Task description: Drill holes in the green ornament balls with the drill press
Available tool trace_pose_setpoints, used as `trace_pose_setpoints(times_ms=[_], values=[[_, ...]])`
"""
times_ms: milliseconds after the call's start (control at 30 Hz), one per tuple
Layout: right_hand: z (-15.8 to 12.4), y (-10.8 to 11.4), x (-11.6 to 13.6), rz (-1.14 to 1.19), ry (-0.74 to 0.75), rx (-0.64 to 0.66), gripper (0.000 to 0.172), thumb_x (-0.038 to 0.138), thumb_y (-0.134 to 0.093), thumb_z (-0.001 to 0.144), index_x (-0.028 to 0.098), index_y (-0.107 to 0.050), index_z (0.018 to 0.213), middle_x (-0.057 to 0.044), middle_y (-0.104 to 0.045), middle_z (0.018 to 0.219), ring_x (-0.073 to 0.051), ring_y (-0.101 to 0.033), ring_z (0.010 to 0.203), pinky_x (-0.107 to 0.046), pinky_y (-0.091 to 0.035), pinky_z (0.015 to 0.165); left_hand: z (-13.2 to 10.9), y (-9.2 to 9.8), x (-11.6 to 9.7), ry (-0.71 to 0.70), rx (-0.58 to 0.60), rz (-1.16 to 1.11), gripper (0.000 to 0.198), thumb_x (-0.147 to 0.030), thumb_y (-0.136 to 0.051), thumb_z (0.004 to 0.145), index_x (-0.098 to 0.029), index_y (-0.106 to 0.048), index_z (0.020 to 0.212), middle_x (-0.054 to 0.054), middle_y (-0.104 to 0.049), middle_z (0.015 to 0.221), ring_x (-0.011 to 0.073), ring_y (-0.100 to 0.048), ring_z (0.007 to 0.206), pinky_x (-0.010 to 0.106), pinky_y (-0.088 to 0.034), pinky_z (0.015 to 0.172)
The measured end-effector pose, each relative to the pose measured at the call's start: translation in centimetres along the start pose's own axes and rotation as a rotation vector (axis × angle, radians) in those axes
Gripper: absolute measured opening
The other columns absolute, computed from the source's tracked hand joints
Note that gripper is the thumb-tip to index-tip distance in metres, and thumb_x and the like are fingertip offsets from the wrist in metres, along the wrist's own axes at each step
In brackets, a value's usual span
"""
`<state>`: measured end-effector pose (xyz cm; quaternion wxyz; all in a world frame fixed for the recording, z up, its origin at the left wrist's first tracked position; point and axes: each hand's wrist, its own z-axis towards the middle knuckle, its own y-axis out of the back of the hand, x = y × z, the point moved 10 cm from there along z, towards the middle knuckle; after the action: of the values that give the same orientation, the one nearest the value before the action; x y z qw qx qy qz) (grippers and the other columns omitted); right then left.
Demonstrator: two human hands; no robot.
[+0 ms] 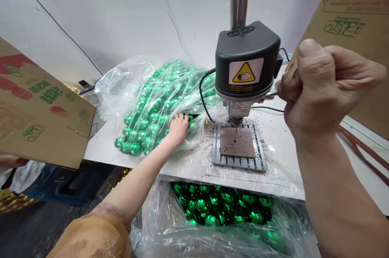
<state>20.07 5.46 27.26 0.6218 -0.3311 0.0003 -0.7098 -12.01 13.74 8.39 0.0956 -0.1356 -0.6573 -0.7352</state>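
Note:
Green faceted shiny balls (148,116) fill a clear plastic bag (127,73) on the white table. My left hand (178,126) reaches to the bag's mouth, its fingers apart and extended over the balls; the fingertips are partly hidden. My right hand (316,83) is closed in a fist at the side of the small black drill press (247,59), around the end of its feed lever (271,94). Below the drill bit, a brown square pad (243,149) with a dark hole lies on the slotted metal base (261,160). No ball lies on the pad.
Dark shavings surround the base. Under the table edge (194,179), another clear bag holds green balls (219,205). Cardboard boxes stand at left (45,116) and right (361,47); another person's hand (12,161) is under the left one. A black cable (202,91) hangs beside the drill press.

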Motion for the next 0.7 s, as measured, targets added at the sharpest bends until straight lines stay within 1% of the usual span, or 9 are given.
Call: trace_pose_setpoints(times_ms=[133, 200, 300, 333, 400, 467, 533, 600, 700], values=[[0.1, 0.0, -0.4, 0.008, -0.026, 0.012, 0.043, 0.019, -0.06, 0.088, 0.016, -0.043, 0.048, 0.006, -0.035, 0.041, -0.002, -0.032, 0.039, -0.024, -0.02, 0.044, 0.0, 0.5, 0.0, -0.013, -0.034, -0.104, 0.045, -0.004, -0.058, 0.083, -0.016, -0.058, 0.126, 0.02, -0.05, 0.128, 0.0344, -0.059, 0.112, 0.045, -0.051, 0.091], [0.1, 0.1, -0.3, 0.013, -0.017, 0.012, 0.043, 0.02, -0.061, 0.087, 0.016, -0.043, 0.049, 0.006, -0.035, 0.041, -0.002, -0.032, 0.039, -0.025, -0.021, 0.045, -1.0, 1.8, -0.5, -0.063, -0.099, -0.305, 0.046, -0.007, -0.059, 0.084, -0.018, -0.057, 0.129, 0.016, -0.048, 0.126, 0.0303, -0.06, 0.108, 0.045, -0.05, 0.094], [0.1, -0.1, -0.4, 0.017, 0.0, 0.03, 0.044, 0.023, -0.062, 0.088, 0.018, -0.041, 0.049, 0.006, -0.035, 0.042, -0.003, -0.031, 0.039, -0.027, -0.022, 0.045, -3.3, 3.8, -2.8, -0.194, -0.14, -0.777, 0.046, -0.016, -0.062, 0.084, -0.022, -0.057, 0.129, 0.01, -0.048, 0.121, 0.0242, -0.059, 0.106, 0.038, -0.052, 0.092], [0.1, -0.1, -0.4, 0.012, 0.004, 0.037, 0.045, 0.025, -0.062, 0.088, 0.018, -0.04, 0.05, 0.006, -0.035, 0.042, -0.004, -0.031, 0.039, -0.028, -0.023, 0.044, -4.1, 3.9, -3.9, -0.22, -0.093, -0.982, 0.043, -0.021, -0.061, 0.086, -0.024, -0.058, 0.128, 0.009, -0.049, 0.119, 0.022, -0.059, 0.103, 0.034, -0.053, 0.088], [0.1, -0.2, -0.5, 0.003, 0.012, 0.047, 0.046, 0.028, -0.062, 0.089, 0.019, -0.04, 0.05, 0.006, -0.034, 0.042, -0.004, -0.03, 0.039, -0.028, -0.024, 0.044, -5.5, 3.0, -6.7, -0.207, 0.121, -1.442, 0.038, -0.035, -0.055, 0.093, -0.026, -0.054, 0.13, 0.007, -0.055, 0.111, 0.0174, -0.061, 0.088, 0.03, -0.054, 0.072], [0.1, -0.2, -0.6, 0.005, 0.014, 0.052, 0.046, 0.029, -0.062, 0.089, 0.019, -0.039, 0.05, 0.006, -0.033, 0.042, -0.003, -0.03, 0.039, -0.027, -0.025, 0.045, -6.5, 1.3, -10.0, -0.102, 0.39, -1.861, 0.042, -0.047, -0.051, 0.095, -0.024, -0.05, 0.129, 0.006, -0.062, 0.099, 0.0144, -0.06, 0.07, 0.026, -0.05, 0.058], [0.1, -0.2, -0.6, 0.013, 0.007, 0.053, 0.047, 0.027, -0.061, 0.089, 0.019, -0.039, 0.049, 0.006, -0.034, 0.043, -0.002, -0.029, 0.04, -0.026, -0.024, 0.044, -6.8, 0.0, -12.4, 0.045, 0.562, -2.143, 0.045, -0.052, -0.058, 0.09, -0.022, -0.051, 0.123, 0.005, -0.065, 0.092, 0.014, -0.06, 0.063, 0.024, -0.047, 0.053], [0.1, -0.3, -0.5, 0.013, -0.007, 0.057, 0.046, 0.026, -0.061, 0.09, 0.018, -0.04, 0.049, 0.006, -0.035, 0.044, -0.002, -0.029, 0.04, -0.026, -0.024, 0.044, -6.4, -0.9, -13.3, 0.185, 0.604, -2.295, 0.046, -0.053, -0.069, 0.083, -0.021, -0.055, 0.114, 0.005, -0.067, 0.092, 0.0143, -0.062, 0.066, 0.024, -0.049, 0.055], [0.1, -0.5, -0.3, 0.029, -0.02, 0.069, 0.046, 0.027, -0.061, 0.089, 0.018, -0.04, 0.049, 0.005, -0.035, 0.044, -0.003, -0.029, 0.041, -0.026, -0.024, 0.045, -5.5, -1.6, -12.9, 0.273, 0.532, -2.32, 0.053, -0.046, -0.084, 0.071, -0.019, -0.06, 0.11, 0.003, -0.067, 0.094, 0.0124, -0.063, 0.072, 0.022, -0.051, 0.059]])
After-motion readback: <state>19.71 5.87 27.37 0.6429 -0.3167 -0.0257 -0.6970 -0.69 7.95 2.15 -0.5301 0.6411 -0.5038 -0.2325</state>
